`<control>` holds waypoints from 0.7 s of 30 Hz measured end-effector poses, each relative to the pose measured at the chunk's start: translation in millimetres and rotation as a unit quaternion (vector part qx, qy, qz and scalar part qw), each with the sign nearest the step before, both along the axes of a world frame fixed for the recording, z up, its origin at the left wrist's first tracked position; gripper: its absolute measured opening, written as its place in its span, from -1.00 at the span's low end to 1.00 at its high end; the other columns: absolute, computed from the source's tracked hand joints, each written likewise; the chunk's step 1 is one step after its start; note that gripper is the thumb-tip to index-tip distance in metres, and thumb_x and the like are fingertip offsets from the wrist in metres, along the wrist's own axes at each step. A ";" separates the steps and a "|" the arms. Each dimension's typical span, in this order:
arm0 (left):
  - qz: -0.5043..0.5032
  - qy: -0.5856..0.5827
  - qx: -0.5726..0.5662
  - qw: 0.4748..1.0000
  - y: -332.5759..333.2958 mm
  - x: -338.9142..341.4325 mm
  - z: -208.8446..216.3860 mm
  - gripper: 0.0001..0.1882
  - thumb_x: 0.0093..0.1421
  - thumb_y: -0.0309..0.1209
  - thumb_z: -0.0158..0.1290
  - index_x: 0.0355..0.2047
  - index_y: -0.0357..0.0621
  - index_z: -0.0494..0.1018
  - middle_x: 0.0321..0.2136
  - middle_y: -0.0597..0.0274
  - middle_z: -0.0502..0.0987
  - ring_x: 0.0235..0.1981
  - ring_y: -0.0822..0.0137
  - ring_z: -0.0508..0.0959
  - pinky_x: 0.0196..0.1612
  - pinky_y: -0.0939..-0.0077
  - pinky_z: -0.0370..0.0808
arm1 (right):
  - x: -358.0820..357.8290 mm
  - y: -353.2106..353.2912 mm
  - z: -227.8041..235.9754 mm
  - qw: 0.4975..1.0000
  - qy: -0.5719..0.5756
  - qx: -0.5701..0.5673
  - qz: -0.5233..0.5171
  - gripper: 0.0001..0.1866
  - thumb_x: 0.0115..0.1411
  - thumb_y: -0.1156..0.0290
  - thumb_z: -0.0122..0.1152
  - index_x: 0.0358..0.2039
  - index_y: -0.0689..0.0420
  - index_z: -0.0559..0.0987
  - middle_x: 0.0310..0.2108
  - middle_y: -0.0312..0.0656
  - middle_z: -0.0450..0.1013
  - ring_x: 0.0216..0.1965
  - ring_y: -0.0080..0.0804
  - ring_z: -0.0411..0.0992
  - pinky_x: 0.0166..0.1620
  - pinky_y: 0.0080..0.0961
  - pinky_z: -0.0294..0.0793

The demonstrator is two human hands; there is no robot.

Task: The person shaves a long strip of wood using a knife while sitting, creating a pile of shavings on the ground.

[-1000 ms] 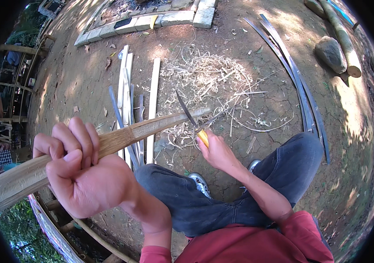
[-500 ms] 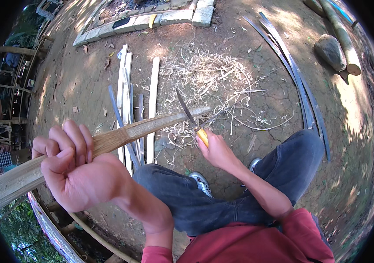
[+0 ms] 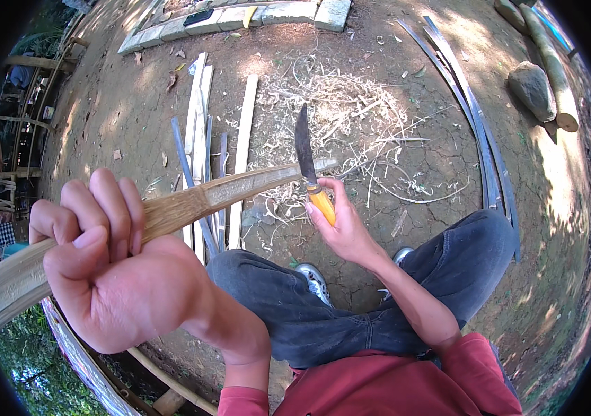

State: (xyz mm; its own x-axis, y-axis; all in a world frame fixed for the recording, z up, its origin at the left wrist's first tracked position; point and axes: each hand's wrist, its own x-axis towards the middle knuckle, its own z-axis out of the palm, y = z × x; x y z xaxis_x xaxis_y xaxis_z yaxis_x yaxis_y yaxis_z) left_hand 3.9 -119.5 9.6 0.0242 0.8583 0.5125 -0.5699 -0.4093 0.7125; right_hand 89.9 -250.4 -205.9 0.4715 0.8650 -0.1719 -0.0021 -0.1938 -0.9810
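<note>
My left hand [image 3: 112,277] is wrapped round a long split bamboo piece [image 3: 178,213], which slants from the lower left up toward the middle and tapers to a pale tip. In my right hand [image 3: 347,225] is a knife [image 3: 304,145] with a dark curved blade and a yellow-orange handle. Its blade points up and away from me, with its lower part crossing the bamboo near the tip. Whether blade and bamboo touch, I cannot tell. Beyond the tip, a heap of pale shavings [image 3: 351,104] lies on the ground.
Pale strips [image 3: 245,139] and darker slats lie left of the shavings. Long dark curved strips [image 3: 472,114] lie to the right, near my knee. A rock [image 3: 531,90] and a log [image 3: 557,90] are at the far right. A stone block border [image 3: 295,14] runs along the back.
My right hand has turned the knife more upright, its blade now showing broad side. My left hand has shifted slightly left, still around the bamboo.
</note>
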 end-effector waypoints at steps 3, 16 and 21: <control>-0.009 -0.002 -0.009 1.000 -0.5 -0.6 0.5 -0.79 -0.24 -0.59 -0.15 -0.68 -0.04 0.04 -0.75 0.36 0.01 -0.76 0.54 -0.04 -0.72 0.71 -0.11 | 1.1 -0.6 -0.4 1.000 0.004 0.007 0.007 -0.52 0.32 0.35 0.02 0.13 0.19 0.10 -0.46 -0.19 0.39 -0.48 -0.43 0.40 -0.36 -0.38 0.37; -0.005 -0.001 -0.011 1.000 -0.9 -1.8 0.4 -0.78 -0.27 -0.60 -0.14 -0.67 -0.05 0.04 -0.76 0.35 0.01 -0.76 0.53 -0.03 -0.71 0.69 -0.11 | 0.0 -1.6 22.6 0.975 0.198 0.086 0.054 -0.15 0.34 0.44 -0.02 0.37 -0.19 -0.38 -0.53 -0.37 0.21 -0.62 -0.68 0.16 -0.59 -0.69 0.20; -0.015 0.005 -0.018 1.000 -1.7 -3.4 1.7 -0.79 -0.27 -0.59 -0.15 -0.66 -0.06 0.06 -0.76 0.36 0.02 -0.76 0.54 -0.03 -0.71 0.69 -0.10 | 3.4 -4.5 33.7 0.965 0.240 0.088 0.062 -0.09 0.31 0.49 -0.03 0.36 -0.17 -0.47 -0.35 -0.23 0.33 -0.60 -0.62 0.26 -0.56 -0.62 0.34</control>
State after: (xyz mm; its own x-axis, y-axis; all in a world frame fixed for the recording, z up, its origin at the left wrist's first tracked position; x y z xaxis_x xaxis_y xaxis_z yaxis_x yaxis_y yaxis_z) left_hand 0.6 -121.2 11.3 0.0557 0.8747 0.4814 -0.5749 -0.3661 0.7318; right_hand 93.4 -254.9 -172.2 0.2643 0.9455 -0.1904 -0.4521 -0.0530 -0.8904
